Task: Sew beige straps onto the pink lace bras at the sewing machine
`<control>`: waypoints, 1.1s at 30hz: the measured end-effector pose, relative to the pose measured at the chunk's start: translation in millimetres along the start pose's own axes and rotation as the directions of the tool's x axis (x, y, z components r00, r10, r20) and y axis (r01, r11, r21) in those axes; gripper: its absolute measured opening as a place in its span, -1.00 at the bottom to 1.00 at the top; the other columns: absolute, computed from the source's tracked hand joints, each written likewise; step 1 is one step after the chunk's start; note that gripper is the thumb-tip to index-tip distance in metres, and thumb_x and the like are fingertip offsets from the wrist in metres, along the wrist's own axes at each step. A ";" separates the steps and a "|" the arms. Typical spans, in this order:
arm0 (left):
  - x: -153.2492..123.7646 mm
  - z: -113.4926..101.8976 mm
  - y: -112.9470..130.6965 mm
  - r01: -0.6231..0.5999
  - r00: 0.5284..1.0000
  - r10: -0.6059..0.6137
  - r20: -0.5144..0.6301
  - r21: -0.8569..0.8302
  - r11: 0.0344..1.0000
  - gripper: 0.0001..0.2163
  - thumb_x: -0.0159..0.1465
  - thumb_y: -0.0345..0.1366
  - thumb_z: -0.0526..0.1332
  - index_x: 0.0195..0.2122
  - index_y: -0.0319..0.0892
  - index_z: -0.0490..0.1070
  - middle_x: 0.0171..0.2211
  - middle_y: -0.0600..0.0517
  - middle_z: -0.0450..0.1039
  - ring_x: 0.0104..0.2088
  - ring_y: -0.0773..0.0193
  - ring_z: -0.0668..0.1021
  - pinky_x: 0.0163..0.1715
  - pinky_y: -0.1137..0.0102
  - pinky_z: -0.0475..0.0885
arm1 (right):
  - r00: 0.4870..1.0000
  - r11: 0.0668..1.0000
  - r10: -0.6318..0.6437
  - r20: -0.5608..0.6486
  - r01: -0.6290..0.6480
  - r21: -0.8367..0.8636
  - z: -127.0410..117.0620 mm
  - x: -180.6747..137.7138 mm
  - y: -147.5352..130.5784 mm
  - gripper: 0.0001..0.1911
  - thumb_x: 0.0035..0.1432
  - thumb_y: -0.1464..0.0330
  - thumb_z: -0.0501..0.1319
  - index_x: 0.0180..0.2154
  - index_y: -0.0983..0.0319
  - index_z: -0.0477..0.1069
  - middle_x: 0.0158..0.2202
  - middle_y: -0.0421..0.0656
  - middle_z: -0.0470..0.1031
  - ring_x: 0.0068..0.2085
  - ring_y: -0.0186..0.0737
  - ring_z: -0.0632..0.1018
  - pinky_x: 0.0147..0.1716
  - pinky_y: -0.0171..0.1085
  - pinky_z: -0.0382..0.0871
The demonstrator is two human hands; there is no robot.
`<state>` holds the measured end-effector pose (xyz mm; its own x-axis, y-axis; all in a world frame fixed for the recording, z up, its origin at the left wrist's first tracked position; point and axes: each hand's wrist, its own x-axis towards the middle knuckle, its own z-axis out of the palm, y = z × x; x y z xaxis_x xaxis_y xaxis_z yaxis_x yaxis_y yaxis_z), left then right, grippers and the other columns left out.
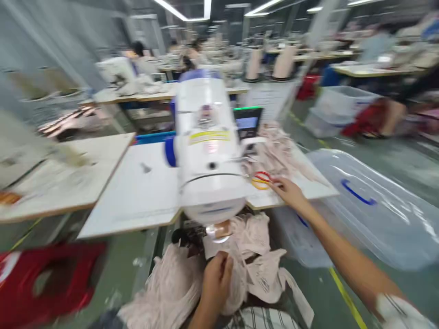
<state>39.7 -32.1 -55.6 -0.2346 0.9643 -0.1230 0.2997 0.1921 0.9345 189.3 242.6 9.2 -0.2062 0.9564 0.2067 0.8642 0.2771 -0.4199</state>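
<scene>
- Right grip (pixel 291 193): the right hand, arm outstretched, has thumb and fingers closed at the outer end of the red loop of the scissors.
- Scissors (pixel 261 180): at the near edge of the bench, just right of the machine head; one handle loop is red, the other yellow, and the blades are largely hidden.
- Left grip (pixel 216 278): the left hand, in front of the machine, has thumb and forefinger drawn together on a pale pink bra (pixel 238 274); the exact hold is partly hidden by the hand.
- Pale pink bundle (pixel 173 278): gathered fabric lying to the left of the left hand, over the lap.
- Sewing machine (pixel 212 192): white, with a blue handwheel (pixel 170 151) on its left side; a lit patch shows beneath the head.
- Bench (pixel 140 183): white-topped, extending on both sides of the machine.
- Pale pink strips (pixel 276 153): heaped on the bench beyond the scissors, near a small screen (pixel 247 123).
- Clear plastic tub (pixel 387 214): right of the bench, fitted with a blue handle (pixel 358 192).
- Red plastic stool (pixel 77 262): on the floor at lower left, blurred.
</scene>
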 end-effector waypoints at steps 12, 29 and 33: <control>3.5 16.5 33.9 -0.125 0.983 0.121 0.136 0.021 0.992 -0.62 0.41 0.01 0.03 -0.35 -0.15 0.44 -0.52 0.05 0.43 -0.50 0.29 0.45 -0.47 0.48 0.34 | 0.987 0.993 -0.055 0.150 0.070 -0.096 -6.6 92.1 -2.6 -0.70 0.30 0.32 0.17 -0.01 0.33 0.49 0.05 0.15 0.50 0.10 0.05 0.46 -0.02 -0.18 0.30; -2.3 17.3 26.9 -0.053 0.998 0.053 -0.015 0.018 0.998 -0.55 0.37 0.12 0.03 -0.37 -0.14 0.44 -0.55 0.05 0.41 -0.52 0.24 0.45 -0.47 0.42 0.33 | 0.968 0.968 0.249 -0.007 -0.249 0.007 -34.3 141.7 50.0 -0.79 0.23 0.34 0.20 -0.16 0.29 0.53 -0.05 0.10 0.54 -0.06 0.03 0.51 -0.12 -0.18 0.34; -1.0 15.5 17.2 -0.040 0.995 0.045 -0.092 0.056 0.998 -0.64 0.39 0.02 0.05 -0.28 -0.15 0.44 -0.45 -0.02 0.50 -0.44 0.20 0.53 -0.40 0.39 0.43 | 0.972 0.965 0.233 -0.042 -0.226 0.134 -39.0 138.7 35.4 -0.81 0.26 0.37 0.12 -0.22 0.30 0.49 -0.08 0.08 0.55 -0.07 0.00 0.51 -0.12 -0.17 0.34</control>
<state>59.4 -26.9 -44.6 -0.3047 0.9511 -0.0496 0.3599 0.1632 0.9186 209.2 381.5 57.5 0.0206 0.9899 0.1405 0.8191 0.0639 -0.5701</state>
